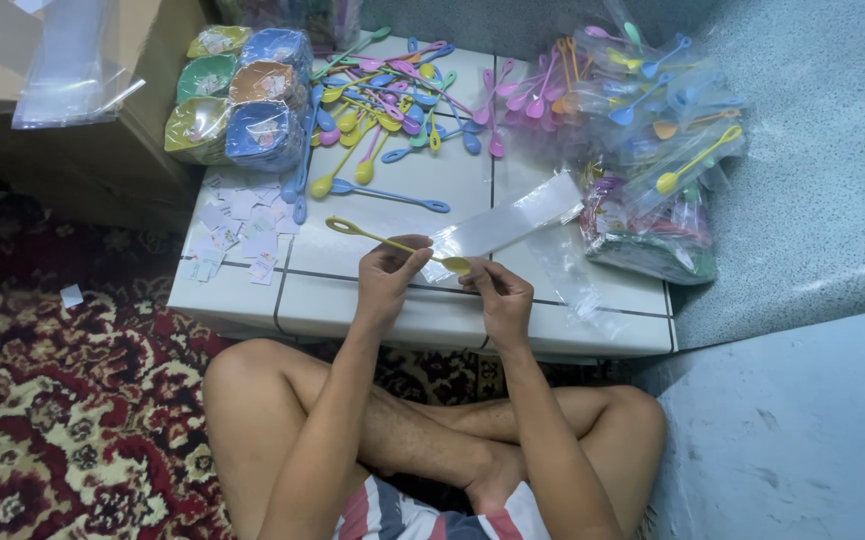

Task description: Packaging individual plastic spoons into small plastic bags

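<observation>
My left hand (388, 275) pinches the shaft of a yellow plastic spoon (384, 240) whose handle points up and to the left. My right hand (499, 293) grips the mouth of a long clear plastic sleeve (512, 225), and the spoon's bowl sits at that opening. Both hands hover over the front part of a low white tiled table (352, 290). The sleeve stretches away to the upper right.
A heap of coloured plastic spoons (392, 100) covers the table's back. Wrapped stacks of coloured bowls (242, 95) stand at the back left, small paper labels (242, 230) below them. Bags of packed spoons (652, 130) lie on the right. My crossed legs rest on a patterned carpet (72, 400).
</observation>
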